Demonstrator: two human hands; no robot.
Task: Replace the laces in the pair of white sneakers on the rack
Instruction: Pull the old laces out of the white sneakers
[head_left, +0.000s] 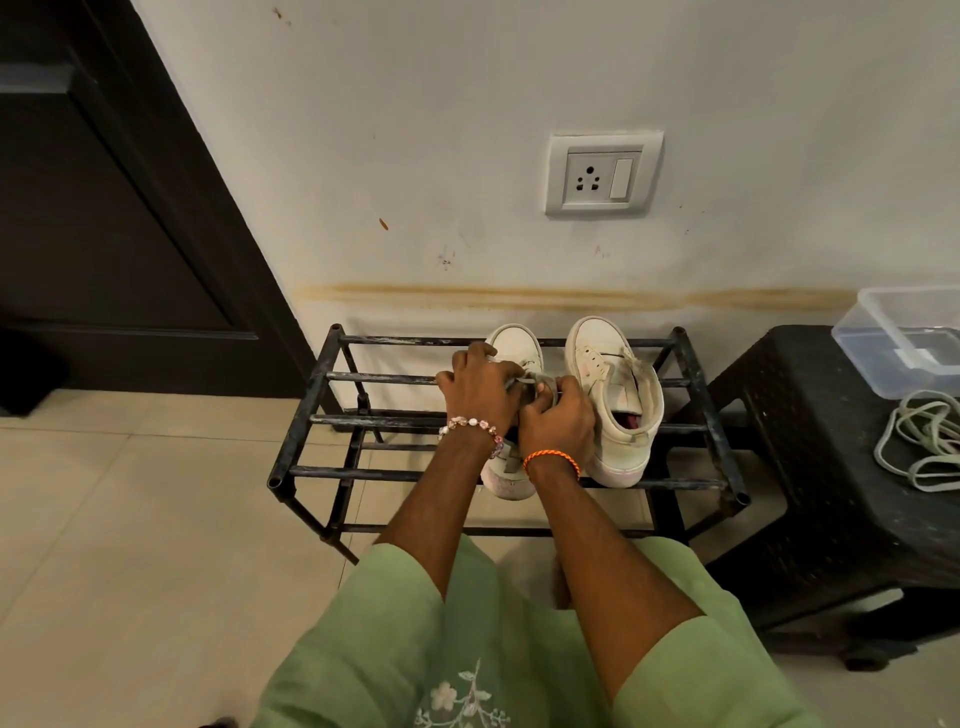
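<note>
- Green garment (519, 649) of the person, nearest the camera; both forearms reach forward over it.
- Right hand (558, 415), orange thread at the wrist: fingers curled, pinching a grey lace (540, 387) over the left sneaker (514, 343).
- Left hand (478, 384), beaded bracelet at the wrist: fingers curled on the same lace, touching the right hand.
- Left sneaker: directly under both hands, long axis running away from the person, toe to the wall; left hand lies nearer the toe.
- Right sneaker (618, 395): just beside, parallel, apparently unlaced; nearer the right hand.
- Rack (322, 415): black bars carrying both shoes.
- Loose laces (919, 447): on the black stool (810, 467), well right of the hands; clear box (904, 343) behind.
</note>
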